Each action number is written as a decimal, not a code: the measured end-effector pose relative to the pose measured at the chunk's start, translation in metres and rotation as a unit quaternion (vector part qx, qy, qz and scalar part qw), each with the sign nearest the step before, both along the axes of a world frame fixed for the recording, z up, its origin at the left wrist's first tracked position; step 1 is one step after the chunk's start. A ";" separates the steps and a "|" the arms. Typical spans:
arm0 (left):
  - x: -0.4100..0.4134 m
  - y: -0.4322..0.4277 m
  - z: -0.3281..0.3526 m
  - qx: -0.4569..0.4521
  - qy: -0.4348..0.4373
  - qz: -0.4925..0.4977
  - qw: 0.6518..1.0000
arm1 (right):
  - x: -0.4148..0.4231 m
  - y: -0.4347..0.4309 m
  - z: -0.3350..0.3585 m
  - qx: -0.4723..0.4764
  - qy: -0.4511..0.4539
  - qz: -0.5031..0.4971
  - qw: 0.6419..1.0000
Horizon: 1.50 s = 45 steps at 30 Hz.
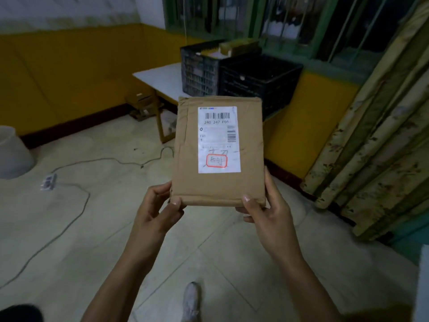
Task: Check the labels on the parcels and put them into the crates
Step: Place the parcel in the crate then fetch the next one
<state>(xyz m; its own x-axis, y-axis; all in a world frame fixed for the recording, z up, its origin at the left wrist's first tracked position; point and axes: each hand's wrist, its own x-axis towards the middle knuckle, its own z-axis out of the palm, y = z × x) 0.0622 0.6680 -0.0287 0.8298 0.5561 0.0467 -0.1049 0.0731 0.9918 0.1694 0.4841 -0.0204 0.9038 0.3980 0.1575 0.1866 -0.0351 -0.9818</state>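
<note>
Head view: a brown parcel [218,152] is held upright above the floor, label [219,139] facing the camera; left hand [156,213] and right hand [267,211] grip its lower corners, fingers closed on it; two crates [239,77] stand on the bench [160,81] behind.

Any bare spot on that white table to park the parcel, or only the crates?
Bare strip on the white table, left of the grey mesh crate. The black plastic crate beside it fills the right end. Grey crate already holds parcels; the black crate's inside isn't visible. Both hands, left and right, grip the brown paper parcel.
</note>
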 end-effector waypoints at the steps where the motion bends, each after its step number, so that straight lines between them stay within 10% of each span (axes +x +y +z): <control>1: 0.021 0.014 0.003 0.003 -0.005 -0.008 1.000 | 0.017 0.013 0.004 0.010 -0.001 -0.010 1.000; 13: 0.263 0.121 0.028 0.124 -0.012 -0.165 0.979 | 0.211 0.097 0.026 0.051 -0.041 -0.189 0.980; 32: 0.653 0.155 0.092 0.178 -0.113 -0.096 0.973 | 0.594 0.140 0.066 0.154 -0.040 -0.140 0.977; 45: 0.903 0.247 0.086 0.125 0.073 -0.135 0.980 | 0.783 0.214 0.075 -0.020 0.038 -0.197 0.979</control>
